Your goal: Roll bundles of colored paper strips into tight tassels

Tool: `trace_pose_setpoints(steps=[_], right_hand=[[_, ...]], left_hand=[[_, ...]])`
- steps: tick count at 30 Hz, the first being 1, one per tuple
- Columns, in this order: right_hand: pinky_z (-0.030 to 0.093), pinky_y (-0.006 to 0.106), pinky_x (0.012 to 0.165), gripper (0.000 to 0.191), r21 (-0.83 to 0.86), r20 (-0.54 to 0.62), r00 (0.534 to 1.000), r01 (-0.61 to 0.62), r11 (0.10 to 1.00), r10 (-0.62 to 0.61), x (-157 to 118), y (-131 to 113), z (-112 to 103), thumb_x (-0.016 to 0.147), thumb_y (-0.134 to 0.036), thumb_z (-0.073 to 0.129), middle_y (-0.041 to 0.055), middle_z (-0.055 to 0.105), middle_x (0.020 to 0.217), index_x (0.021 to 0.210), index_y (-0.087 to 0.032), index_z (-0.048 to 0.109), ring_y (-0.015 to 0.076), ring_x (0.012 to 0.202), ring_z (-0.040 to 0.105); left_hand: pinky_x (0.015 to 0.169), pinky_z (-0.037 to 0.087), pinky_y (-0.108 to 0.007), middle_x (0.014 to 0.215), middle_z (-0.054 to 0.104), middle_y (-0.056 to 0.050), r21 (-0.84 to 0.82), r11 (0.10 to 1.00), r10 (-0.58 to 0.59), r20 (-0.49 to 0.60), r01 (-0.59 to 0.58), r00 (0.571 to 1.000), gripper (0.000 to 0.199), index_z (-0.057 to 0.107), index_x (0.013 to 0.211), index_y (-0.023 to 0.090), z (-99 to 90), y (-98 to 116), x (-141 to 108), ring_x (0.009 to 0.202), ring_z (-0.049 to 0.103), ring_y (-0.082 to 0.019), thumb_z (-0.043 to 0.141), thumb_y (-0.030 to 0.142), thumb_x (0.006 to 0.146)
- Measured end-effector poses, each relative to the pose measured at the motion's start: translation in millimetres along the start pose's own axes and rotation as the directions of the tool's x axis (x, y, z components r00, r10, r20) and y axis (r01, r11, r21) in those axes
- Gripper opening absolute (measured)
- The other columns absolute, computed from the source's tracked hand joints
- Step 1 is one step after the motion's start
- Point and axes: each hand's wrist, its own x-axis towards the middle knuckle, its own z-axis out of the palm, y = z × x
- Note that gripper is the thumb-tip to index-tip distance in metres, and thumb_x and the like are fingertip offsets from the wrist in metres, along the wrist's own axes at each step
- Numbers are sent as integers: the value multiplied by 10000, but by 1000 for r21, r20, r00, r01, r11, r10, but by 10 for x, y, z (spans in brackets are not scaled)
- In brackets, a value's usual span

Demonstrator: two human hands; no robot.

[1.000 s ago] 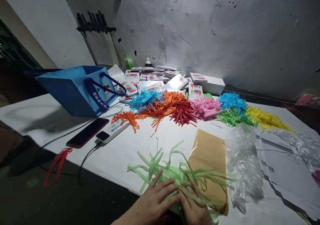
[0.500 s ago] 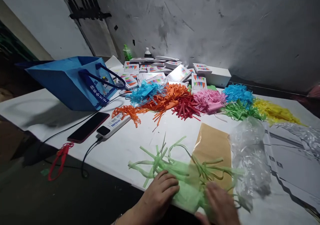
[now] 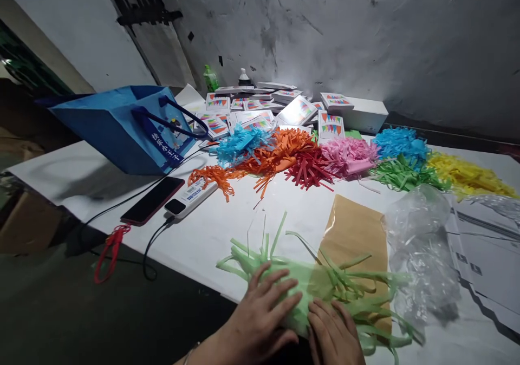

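Observation:
A sheet of light green tissue paper (image 3: 298, 270) with fringed strips at both ends lies at the table's near edge. My left hand (image 3: 268, 305) rests on its left part, fingers spread. On its right part lies my right hand (image 3: 333, 324), fingers extended close together and pressing on the paper near the edge. Some green strips fan out left of my left hand, and others trail right across a brown paper envelope (image 3: 353, 224). Part of the sheet is hidden under both hands.
Fringed tissue bunches in orange (image 3: 280, 151), red (image 3: 311, 164), pink (image 3: 351, 156) and yellow (image 3: 471, 173) line the table's back. Behind are printed cards (image 3: 298, 110). A blue bag (image 3: 117, 132), phone (image 3: 152, 201) and power bank (image 3: 190, 198) stand left; clear plastic (image 3: 424, 262) lies right.
My right hand has moved left, closer to my left hand, and lies on the paper. The left fingers have spread. The green sheet looks flatter, and the view has shifted slightly.

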Motion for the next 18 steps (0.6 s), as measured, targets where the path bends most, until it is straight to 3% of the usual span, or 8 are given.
trace_pose_setpoints(steps=[1, 3, 4, 9, 13, 18], right_hand=[[300, 386, 1183, 261, 8, 4, 1000, -2, 1000, 2, 14, -4, -3, 970, -61, 441, 75, 774, 1026, 1028, -117, 690, 198, 1046, 710], [305, 433, 1158, 325, 15, 27, 1000, -14, 1000, 13, 30, 15, -35, 992, -47, 376, 75, 770, 1046, 1075, -122, 681, 221, 1088, 687], [312, 456, 1136, 339, 19, 42, 999, -34, 999, 33, 36, 36, -62, 990, -38, 362, 74, 769, 1032, 1095, -123, 673, 234, 1091, 679], [347, 464, 1008, 233, 43, 93, 971, -225, 973, 221, 150, 127, -139, 976, -82, 443, 37, 733, 876, 1089, -162, 631, 233, 960, 671], [348, 441, 910, 143, -157, 56, 959, -265, 951, 276, 315, 123, -36, 1019, -177, 470, 25, 723, 837, 1054, -179, 609, 216, 833, 671], [347, 469, 853, 190, -420, 47, 940, -287, 861, 337, 340, 221, -18, 1015, -249, 460, 34, 712, 797, 1095, -184, 619, 242, 789, 681]], left_hand=[[1165, 207, -481, 1044, 740, -52, -50, 999, 9, -16, -10, 1000, 226, 639, 1121, 201, 72, 54, 4, 1094, 604, -238, 467, 318, 1034], [1122, 254, -460, 827, 718, -3, -121, 992, -31, -72, 22, 997, 283, 628, 948, 204, 192, 94, -10, 886, 624, -181, 370, 113, 1020], [1092, 279, -461, 789, 701, 1, -148, 988, -58, -78, 46, 995, 283, 612, 914, 202, 228, 86, -24, 836, 612, -176, 369, 92, 1007], [939, 347, -446, 776, 665, -14, -181, 969, -171, 9, 170, 985, 170, 574, 927, 196, 207, -7, -13, 784, 571, -199, 436, 110, 976], [863, 353, -427, 757, 668, -11, -95, 950, -297, 26, 298, 954, 176, 562, 913, 191, 199, -23, 167, 718, 555, -198, 424, 104, 979], [819, 356, -420, 763, 670, -21, 43, 924, -380, 196, 379, 904, 154, 562, 837, 183, 250, -72, 348, 744, 589, -226, 482, 133, 959]])
